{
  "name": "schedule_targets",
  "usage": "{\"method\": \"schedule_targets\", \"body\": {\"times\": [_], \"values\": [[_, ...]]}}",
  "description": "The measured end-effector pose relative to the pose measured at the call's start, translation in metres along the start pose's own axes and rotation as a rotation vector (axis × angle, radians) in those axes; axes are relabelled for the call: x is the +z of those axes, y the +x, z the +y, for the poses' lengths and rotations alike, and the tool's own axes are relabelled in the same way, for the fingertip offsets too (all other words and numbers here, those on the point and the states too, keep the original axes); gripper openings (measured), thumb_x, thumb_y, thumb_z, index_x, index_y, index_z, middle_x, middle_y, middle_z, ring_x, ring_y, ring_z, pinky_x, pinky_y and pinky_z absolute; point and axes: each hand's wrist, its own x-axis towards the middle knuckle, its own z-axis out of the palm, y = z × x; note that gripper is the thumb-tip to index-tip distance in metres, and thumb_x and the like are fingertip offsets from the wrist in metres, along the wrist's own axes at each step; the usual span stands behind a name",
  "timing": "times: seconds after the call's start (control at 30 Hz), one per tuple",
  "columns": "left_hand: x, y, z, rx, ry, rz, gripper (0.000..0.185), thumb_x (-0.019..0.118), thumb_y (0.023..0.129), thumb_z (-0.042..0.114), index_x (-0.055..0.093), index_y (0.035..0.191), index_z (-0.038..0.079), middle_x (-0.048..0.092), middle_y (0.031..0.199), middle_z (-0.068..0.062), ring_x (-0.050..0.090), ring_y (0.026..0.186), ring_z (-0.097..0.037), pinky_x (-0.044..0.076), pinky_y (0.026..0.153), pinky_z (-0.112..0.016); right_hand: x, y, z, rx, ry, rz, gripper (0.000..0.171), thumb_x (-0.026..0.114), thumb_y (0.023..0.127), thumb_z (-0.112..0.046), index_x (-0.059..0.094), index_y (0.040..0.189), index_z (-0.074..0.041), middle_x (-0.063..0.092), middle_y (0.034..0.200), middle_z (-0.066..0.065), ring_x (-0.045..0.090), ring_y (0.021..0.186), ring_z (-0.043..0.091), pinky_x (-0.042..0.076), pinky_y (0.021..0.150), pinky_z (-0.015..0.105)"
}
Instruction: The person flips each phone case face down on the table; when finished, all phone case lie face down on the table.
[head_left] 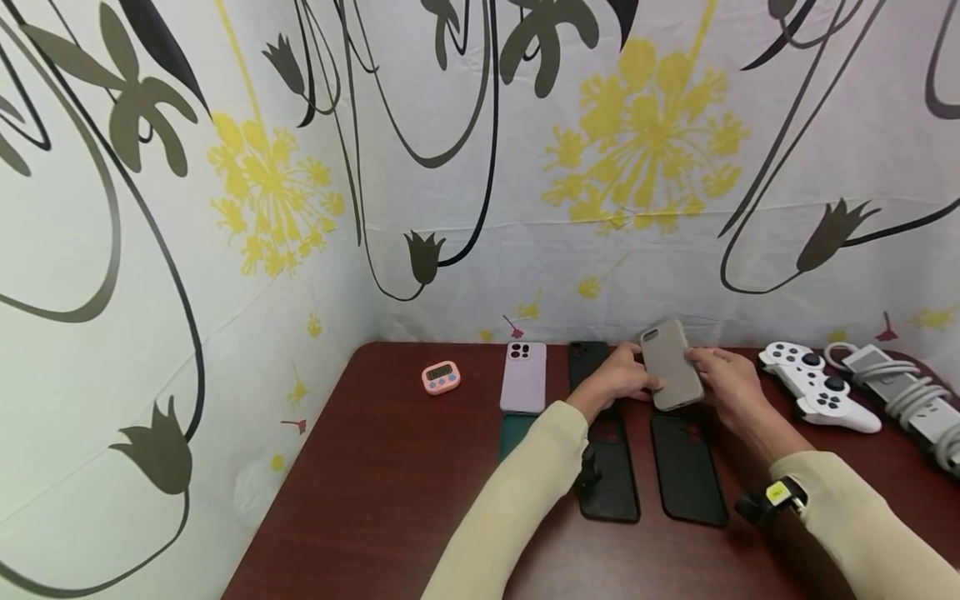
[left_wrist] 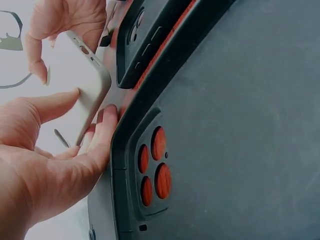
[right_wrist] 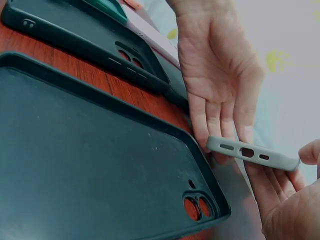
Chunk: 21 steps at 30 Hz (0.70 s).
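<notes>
A pale grey-beige phone case (head_left: 672, 367) with a camera cutout is tilted up at the back of the table, between my two hands. My left hand (head_left: 624, 373) grips its left edge, thumb on the face and fingers behind, as the left wrist view shows. On the opposite edge, my right hand (head_left: 726, 382) holds it with thumb and fingers. The case's port end (right_wrist: 252, 153) faces the right wrist camera. Just in front lie two black phone cases, the nearer-left one (head_left: 613, 479) and the right one (head_left: 688, 471). Another dark case (head_left: 587, 360) lies by my left hand.
A lilac phone case (head_left: 523, 379) and a partly hidden teal case (head_left: 514, 435) lie left of my left arm. Further left is a pink timer (head_left: 441, 377). A white game controller (head_left: 817, 387) and a power strip with coiled cord (head_left: 911, 400) sit at the right.
</notes>
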Motion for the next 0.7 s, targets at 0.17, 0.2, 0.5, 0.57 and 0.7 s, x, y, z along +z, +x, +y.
{"method": "schedule_targets", "body": {"times": [0.17, 0.2, 0.5, 0.57, 0.7], "values": [[0.003, 0.000, 0.000, -0.002, -0.030, 0.026, 0.067, 0.074, 0.095, -0.003, 0.042, 0.153, 0.006, 0.066, 0.124, -0.019, 0.074, 0.105, -0.033, 0.066, 0.087, -0.049, -0.003, 0.001, 0.003, 0.000, -0.038, -0.016, 0.021, 0.060, 0.107, -0.040, 0.065, 0.112, -0.020, 0.064, 0.090, -0.020, 0.066, 0.084, -0.006, 0.064, 0.072, 0.024], [0.004, -0.001, 0.001, 0.000, -0.027, 0.033, 0.066, 0.074, 0.095, -0.004, 0.043, 0.152, 0.006, 0.066, 0.124, -0.019, 0.074, 0.103, -0.033, 0.066, 0.086, -0.049, -0.004, 0.001, 0.003, 0.000, -0.049, -0.012, 0.020, 0.060, 0.107, -0.040, 0.066, 0.109, -0.021, 0.064, 0.088, -0.019, 0.066, 0.083, -0.006, 0.064, 0.072, 0.024], [0.005, 0.000, 0.004, 0.025, 0.197, 0.122, 0.060, 0.079, 0.094, 0.005, 0.051, 0.146, 0.010, 0.070, 0.122, -0.013, 0.072, 0.095, -0.022, 0.066, 0.074, -0.038, -0.008, 0.003, 0.013, -0.065, -0.348, 0.092, 0.055, 0.057, 0.107, -0.046, 0.067, 0.128, 0.003, 0.069, 0.091, -0.013, 0.064, 0.077, -0.008, 0.065, 0.068, 0.026], [0.006, -0.001, 0.004, 0.037, 0.289, 0.148, 0.057, 0.081, 0.093, 0.008, 0.053, 0.143, 0.011, 0.070, 0.116, -0.010, 0.071, 0.090, -0.019, 0.063, 0.070, -0.032, -0.008, 0.002, 0.015, -0.087, -0.409, 0.116, 0.061, 0.058, 0.107, -0.047, 0.065, 0.132, 0.007, 0.072, 0.099, -0.003, 0.063, 0.077, -0.009, 0.064, 0.068, 0.025], [0.006, -0.004, 0.004, 0.063, 0.405, 0.165, 0.055, 0.081, 0.093, 0.012, 0.053, 0.141, 0.012, 0.069, 0.111, -0.007, 0.067, 0.086, -0.016, 0.058, 0.068, -0.028, -0.007, 0.002, 0.016, -0.102, -0.478, 0.150, 0.061, 0.059, 0.106, -0.047, 0.067, 0.133, 0.007, 0.074, 0.111, 0.011, 0.061, 0.076, -0.008, 0.063, 0.067, 0.022]]}}
